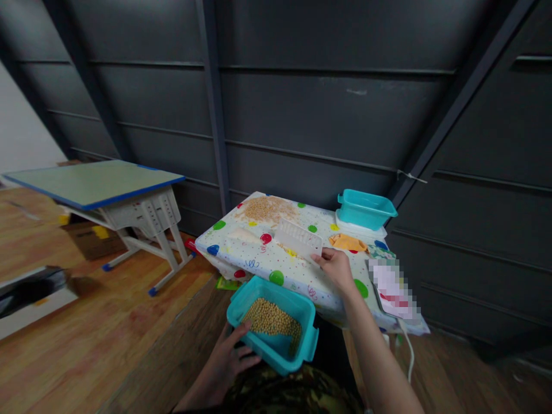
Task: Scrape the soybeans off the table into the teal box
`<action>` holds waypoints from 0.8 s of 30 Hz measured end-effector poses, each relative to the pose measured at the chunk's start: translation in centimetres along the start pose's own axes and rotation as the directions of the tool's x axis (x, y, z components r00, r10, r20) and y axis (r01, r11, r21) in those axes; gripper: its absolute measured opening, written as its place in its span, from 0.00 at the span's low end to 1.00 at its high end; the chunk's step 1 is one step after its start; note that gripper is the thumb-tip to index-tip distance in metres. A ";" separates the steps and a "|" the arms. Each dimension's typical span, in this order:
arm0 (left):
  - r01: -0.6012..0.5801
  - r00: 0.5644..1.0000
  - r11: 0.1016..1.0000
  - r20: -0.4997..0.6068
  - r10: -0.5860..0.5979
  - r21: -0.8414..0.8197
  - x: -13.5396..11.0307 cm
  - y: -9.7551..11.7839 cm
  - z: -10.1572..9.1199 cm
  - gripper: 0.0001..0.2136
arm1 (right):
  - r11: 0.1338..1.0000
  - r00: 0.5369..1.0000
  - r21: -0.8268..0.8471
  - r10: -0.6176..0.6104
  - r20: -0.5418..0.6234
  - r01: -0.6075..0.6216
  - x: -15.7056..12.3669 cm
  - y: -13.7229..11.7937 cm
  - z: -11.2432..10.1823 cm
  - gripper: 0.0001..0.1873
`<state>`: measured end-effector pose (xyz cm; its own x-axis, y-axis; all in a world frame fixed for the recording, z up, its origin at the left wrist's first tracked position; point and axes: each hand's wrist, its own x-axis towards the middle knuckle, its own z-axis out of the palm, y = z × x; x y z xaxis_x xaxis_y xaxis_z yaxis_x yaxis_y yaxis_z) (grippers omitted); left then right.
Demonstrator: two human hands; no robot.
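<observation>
My left hand (pixel 230 353) holds a teal plastic container (pixel 282 363) by its near left side, with the thumb over the rim. Pale yellow beans (pixel 271 317) that look like soybeans lie inside, and part of the container's bottom shows. Over the table, my right hand (pixel 335 267) pinches the near right end of a white slotted plastic tray (pixel 297 237). A few tan bits lie along the tray's lower edge. Beyond it, a spread of similar beans and tan crumbs (pixel 265 209) covers the far left of the tablecloth (pixel 245 253).
A second teal container (pixel 366 210) stands on a white base at the table's back right. An orange cloth (pixel 348 242) and a blurred flat item (pixel 392 290) lie on the right. A green-topped desk (pixel 99 181) is to the left, before a dark panelled wall (pixel 323 115).
</observation>
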<state>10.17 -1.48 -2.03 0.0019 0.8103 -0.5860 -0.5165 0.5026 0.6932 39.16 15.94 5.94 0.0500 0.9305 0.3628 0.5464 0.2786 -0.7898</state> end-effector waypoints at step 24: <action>-0.003 1.000 0.998 -0.022 0.001 -0.056 1.2 0.1 -0.5 0.29 | 0.993 0.998 -0.113 0.026 -0.054 -0.032 -6.9 -4.6 1.7 0.18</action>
<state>9.67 -0.63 -2.91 -0.0175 0.8042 -0.5941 -0.5639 0.4827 0.6700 34.90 8.63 6.22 0.1097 0.9232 0.3685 0.6353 0.2200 -0.7402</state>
